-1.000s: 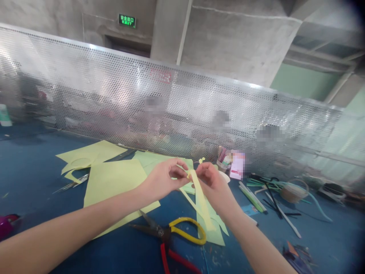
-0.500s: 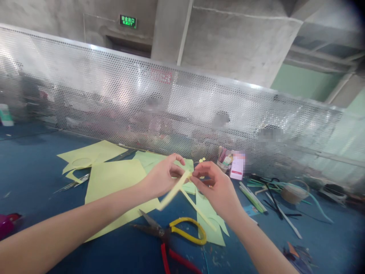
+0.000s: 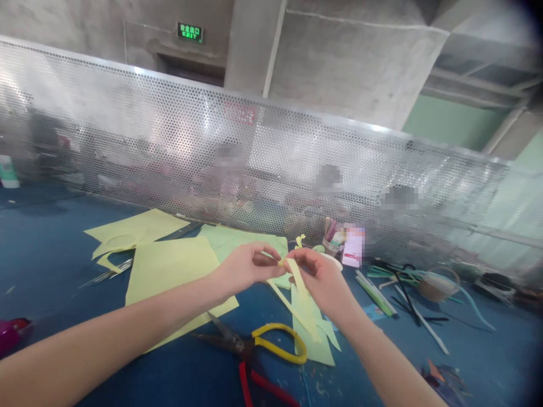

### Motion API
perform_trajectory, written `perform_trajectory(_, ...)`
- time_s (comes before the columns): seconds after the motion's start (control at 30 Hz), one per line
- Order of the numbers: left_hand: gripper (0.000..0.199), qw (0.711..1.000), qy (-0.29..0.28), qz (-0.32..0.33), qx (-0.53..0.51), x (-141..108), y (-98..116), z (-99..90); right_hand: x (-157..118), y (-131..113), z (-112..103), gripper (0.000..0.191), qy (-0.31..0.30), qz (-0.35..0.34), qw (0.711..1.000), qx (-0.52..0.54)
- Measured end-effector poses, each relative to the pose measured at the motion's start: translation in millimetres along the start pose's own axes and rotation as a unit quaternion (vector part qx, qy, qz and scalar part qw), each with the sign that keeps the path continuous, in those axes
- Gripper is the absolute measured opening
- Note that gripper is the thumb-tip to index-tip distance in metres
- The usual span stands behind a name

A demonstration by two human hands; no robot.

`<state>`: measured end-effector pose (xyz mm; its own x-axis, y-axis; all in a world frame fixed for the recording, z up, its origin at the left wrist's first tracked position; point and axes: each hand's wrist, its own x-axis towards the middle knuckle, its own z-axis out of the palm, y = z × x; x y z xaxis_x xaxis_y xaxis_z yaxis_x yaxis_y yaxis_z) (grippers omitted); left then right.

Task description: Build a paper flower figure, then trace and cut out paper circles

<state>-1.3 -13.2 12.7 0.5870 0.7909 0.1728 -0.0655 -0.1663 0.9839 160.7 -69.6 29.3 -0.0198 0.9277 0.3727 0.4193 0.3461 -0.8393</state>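
Your left hand [image 3: 244,265] and right hand [image 3: 320,278] pinch a narrow, flat, pale-yellow paper strip [image 3: 297,275]. Its gripped end is mostly hidden.

Left of the yellow-and-red-handled scissors [image 3: 240,343], open room is offered by blue tabletop [image 3: 173,373], whereas beyond them passage is obstructed by the left hand [image 3: 244,264], right hand [image 3: 320,276] and yellow paper strip [image 3: 297,276], and farther back by the perforated metal partition [image 3: 169,127].
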Motion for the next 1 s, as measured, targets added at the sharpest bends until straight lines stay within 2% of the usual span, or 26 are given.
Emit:
perform_trajectory(0.13, 0.026, 0.999, 0.000, -0.014, -0.041, -1, -1, 0.1, 1, 2, 0, 0.012, 0.008, 0.008, 1.000, 0.001)
perform_trajectory(0.33, 0.024, 0.998, 0.006, 0.020, 0.064, 1, 1, -4.1, 1, 4, -4, 0.016, -0.018, 0.043, 0.998, 0.045)
perform_trajectory(0.5, 0.022, 0.994, -0.013, 0.050, 0.094, 3, -1, -6.3, 1, 4, 1, 0.024, -0.011, 0.097, 0.990, 0.100)
perform_trajectory(0.63, 0.025, 0.997, -0.012, 0.020, 0.078, 3, 1, -6.7, 2, 9, 5, 0.033, 0.031, 0.055, 0.988, 0.140)
perform_trajectory(0.83, 0.023, 0.999, -0.003, 0.000, 0.040, 0, 7, -5.7, -1, 7, 6, 0.013, 0.078, -0.045, 0.996, 0.017)
perform_trajectory(1.0, 0.023, 0.998, 0.000, 0.005, 0.055, -1, 7, -4.5, -2, 4, 2, 0.014, 0.061, -0.034, 0.998, -0.004)
